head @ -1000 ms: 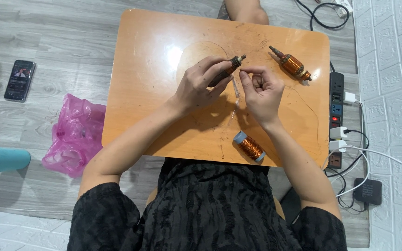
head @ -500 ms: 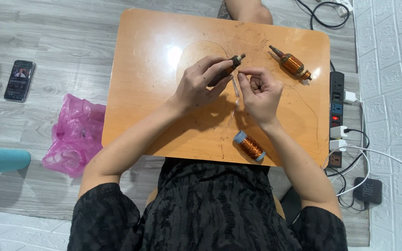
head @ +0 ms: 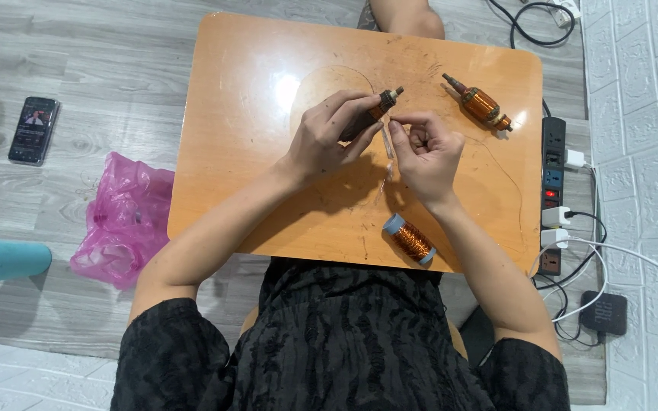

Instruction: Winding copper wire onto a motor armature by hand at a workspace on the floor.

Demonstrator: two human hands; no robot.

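My left hand grips a small dark motor armature above the middle of the orange table, its shaft end pointing up and right. My right hand is close beside it, fingertips pinched on a thin strip or wire that hangs down from the armature. A second armature with copper windings lies at the table's upper right. A spool of copper wire lies near the front edge, below my right wrist.
A power strip with plugs and cables runs along the table's right side, with a small black box on the floor. A pink plastic bag and a phone lie on the floor to the left.
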